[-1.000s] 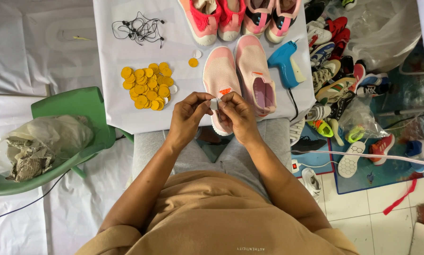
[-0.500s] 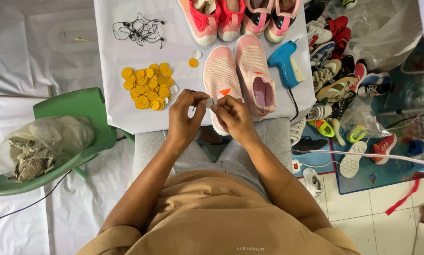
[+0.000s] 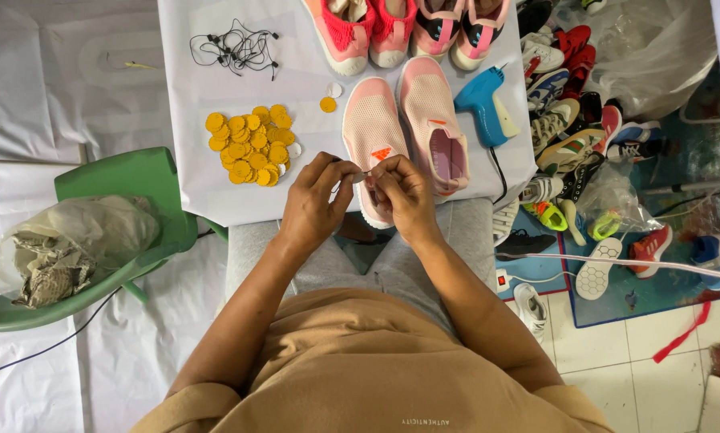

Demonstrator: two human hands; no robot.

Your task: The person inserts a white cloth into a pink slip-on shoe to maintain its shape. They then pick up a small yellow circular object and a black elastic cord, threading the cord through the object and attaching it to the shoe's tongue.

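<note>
Overhead, the head camera looks down on a seated person at a white table. Both hands meet just below the table's near edge, over the lap. The left hand and right hand have their fingertips pressed together on a small pale piece held between them; what it is cannot be told, as it is tiny and mostly hidden by the fingers.

Just above the hands, on the table, lies a pair of pink shoes: the left shoe with an orange mark on its side, its heel end hidden behind the hands, and the right shoe touching it, its opening showing. Left of the shoes sits a heap of yellow discs, with one disc lying alone nearer the shoes. Farther up the table from the discs is a tangle of black cords. Right of the shoes rests a blue glue gun, its cable running off the table edge. At the table's far edge stand more shoes in red and pink.

Left of the table, a green chair holds a bag of crumpled paper. Right of the table, a pile of sneakers spreads over the floor.
</note>
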